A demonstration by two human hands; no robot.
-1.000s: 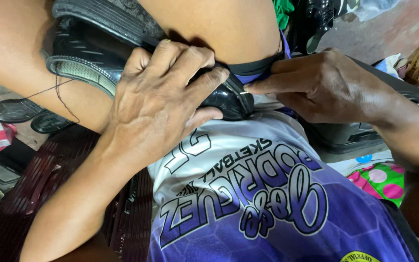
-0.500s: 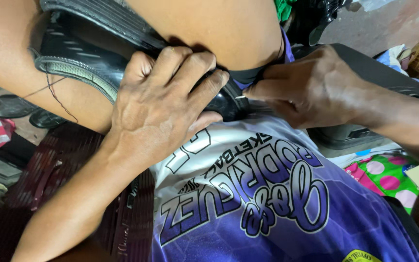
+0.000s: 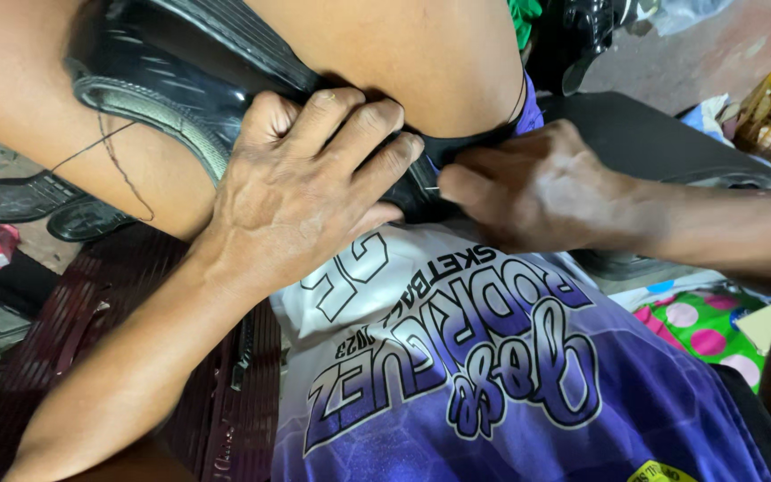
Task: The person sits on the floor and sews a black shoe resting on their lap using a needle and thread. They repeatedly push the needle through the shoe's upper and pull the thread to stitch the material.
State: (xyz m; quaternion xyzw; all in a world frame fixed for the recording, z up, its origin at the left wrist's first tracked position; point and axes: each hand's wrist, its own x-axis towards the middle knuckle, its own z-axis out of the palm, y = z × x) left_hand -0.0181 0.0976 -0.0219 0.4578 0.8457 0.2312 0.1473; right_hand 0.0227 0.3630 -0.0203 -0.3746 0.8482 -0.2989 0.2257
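Head view of a black shoe (image 3: 180, 80) held sole-up between the person's bare knees, above the lap of a purple and white printed jersey (image 3: 493, 375). The left hand (image 3: 305, 196) lies flat over the shoe's end, its fingers (image 3: 359, 134) closed down on the black upper and pressing it against the thigh. The right hand (image 3: 537, 192) meets it from the other side, thumb and forefinger pinched narrow on something small and pale at the edge of the upper, seemingly a needle, though it is too small to tell. A dark thread (image 3: 109, 152) hangs loose across the left leg, beside the grey stitched welt (image 3: 149, 112). The step in hand appears to be hand-stitching the upper to the sole, at the point where a stitch is being passed. The next move would likely call for a firm pull by the right fingers while the left hand holds the shoe steady. The shoe lies directly beneath the left fingers and touches the right fingertips; spare black soles (image 3: 37, 201) rest on the floor at left
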